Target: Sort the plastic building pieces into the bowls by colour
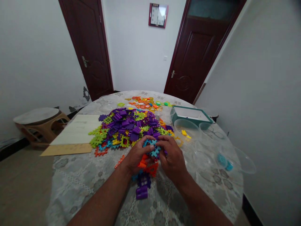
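Observation:
Between both hands, at the middle of the table, is a blue interlocking plastic building piece (155,152) with notched edges. My left hand (138,153) grips its left side, thumb on top. The fingers of my right hand (171,155) pinch its right side. Below the hands lie an orange piece (152,169), a dark purple square piece (144,180) and a purple tube-like piece (141,192), close together; whether they are joined is hard to tell. Just beyond the hands rises a large heap of purple, green and yellow pieces (128,124).
Orange pieces (141,102) lie scattered at the far side. A teal-edged box (191,114) stands at the back right. Clear plastic bowls (187,128) sit on the right, some holding yellow or blue pieces. Paper sheets (75,128) and a stool (39,122) are to the left.

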The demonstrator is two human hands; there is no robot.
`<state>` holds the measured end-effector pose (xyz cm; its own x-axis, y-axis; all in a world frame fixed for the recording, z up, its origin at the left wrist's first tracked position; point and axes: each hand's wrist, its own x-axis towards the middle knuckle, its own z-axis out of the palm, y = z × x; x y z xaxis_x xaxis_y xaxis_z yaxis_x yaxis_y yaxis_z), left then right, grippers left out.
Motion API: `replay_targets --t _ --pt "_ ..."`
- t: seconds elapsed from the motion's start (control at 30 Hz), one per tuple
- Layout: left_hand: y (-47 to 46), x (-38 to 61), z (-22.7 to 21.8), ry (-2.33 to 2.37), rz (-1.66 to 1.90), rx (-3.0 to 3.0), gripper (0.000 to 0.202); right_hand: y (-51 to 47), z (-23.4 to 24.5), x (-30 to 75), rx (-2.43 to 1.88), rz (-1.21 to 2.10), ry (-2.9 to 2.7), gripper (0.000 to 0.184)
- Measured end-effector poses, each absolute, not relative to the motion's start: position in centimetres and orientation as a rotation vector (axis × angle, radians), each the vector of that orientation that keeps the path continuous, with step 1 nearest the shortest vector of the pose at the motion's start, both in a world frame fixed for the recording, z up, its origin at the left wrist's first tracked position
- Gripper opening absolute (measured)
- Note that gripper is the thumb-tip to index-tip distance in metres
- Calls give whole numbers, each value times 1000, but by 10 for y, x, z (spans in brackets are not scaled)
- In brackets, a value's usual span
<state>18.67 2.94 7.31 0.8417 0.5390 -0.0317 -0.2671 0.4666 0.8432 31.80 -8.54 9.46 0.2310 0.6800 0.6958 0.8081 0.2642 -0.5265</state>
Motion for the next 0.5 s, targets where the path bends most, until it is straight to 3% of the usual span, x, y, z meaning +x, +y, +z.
replay_targets --t 0.13,0.27,0.5 --pt "30 187 78 402 566 986 50 -85 97 318 -1471 -169 -1470 37" --pt "29 187 82 495 588 1024 55 -88 105 317 -1497 -86 -1433 21" --pt "34 189 81 475 554 999 51 -86 110 325 -1418 410 -1060 12"
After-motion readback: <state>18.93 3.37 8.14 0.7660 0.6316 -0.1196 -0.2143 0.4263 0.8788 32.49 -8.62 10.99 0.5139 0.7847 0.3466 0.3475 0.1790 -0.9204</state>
